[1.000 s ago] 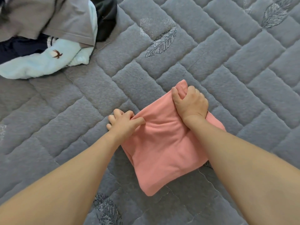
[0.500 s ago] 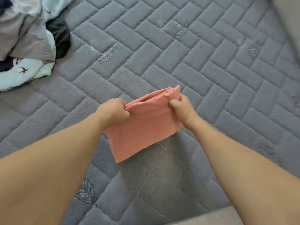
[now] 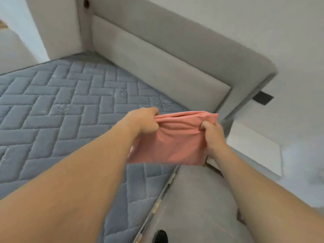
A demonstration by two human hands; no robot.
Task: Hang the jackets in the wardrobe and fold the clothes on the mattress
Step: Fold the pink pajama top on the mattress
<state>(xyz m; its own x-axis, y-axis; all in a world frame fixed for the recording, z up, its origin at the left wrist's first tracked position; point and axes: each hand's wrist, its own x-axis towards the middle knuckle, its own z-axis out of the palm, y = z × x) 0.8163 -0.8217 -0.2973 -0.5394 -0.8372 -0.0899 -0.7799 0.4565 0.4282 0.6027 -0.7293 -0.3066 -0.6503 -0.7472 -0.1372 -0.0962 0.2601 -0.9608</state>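
A folded pink garment (image 3: 175,142) hangs in the air above the mattress's right edge, held by its top edge. My left hand (image 3: 143,122) grips its upper left corner. My right hand (image 3: 213,133) grips its upper right corner. The grey quilted mattress (image 3: 61,106) spreads out to the left and below. No wardrobe or jackets are in view.
A beige padded bed frame (image 3: 157,67) runs along the far side and turns down the right side (image 3: 198,204). Beyond it lie a pale floor, a white flat panel (image 3: 254,148) and a dark object (image 3: 263,98) by the wall.
The pink garment has been lifted off the mattress and carried right toward the bed's corner. My view swung right, so the clothes pile at the left has left the frame.
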